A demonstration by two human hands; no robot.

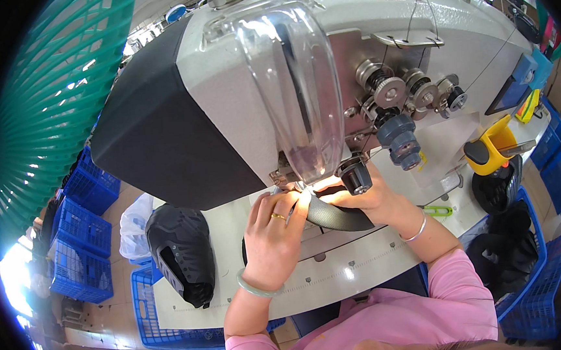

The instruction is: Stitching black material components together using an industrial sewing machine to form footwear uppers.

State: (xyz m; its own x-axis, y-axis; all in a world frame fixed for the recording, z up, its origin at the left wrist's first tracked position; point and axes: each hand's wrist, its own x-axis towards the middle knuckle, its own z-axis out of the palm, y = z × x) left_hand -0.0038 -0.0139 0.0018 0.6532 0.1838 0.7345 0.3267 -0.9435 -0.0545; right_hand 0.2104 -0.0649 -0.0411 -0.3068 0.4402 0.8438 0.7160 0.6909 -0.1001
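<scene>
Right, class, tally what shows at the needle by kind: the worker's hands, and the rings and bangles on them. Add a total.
Hands: 2 (left hand, right hand)
Rings: 1 (gold ring)
Bangles: 2 (green bangle, silver bangle)
Total: 5

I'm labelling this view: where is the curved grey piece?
In the head view, the curved grey piece is near the centre, between the left hand and the right hand, just below the sewing machine's clear cover.

In the two-handed grip (274, 230): dark curved piece (339, 218), finely textured, dull sheen. Above grip: glossy clear plastic guard (297, 89), shiny metal dials (390, 93), matt black machine cover (157, 128). Below: smooth, glossy pale table (329, 272).
</scene>
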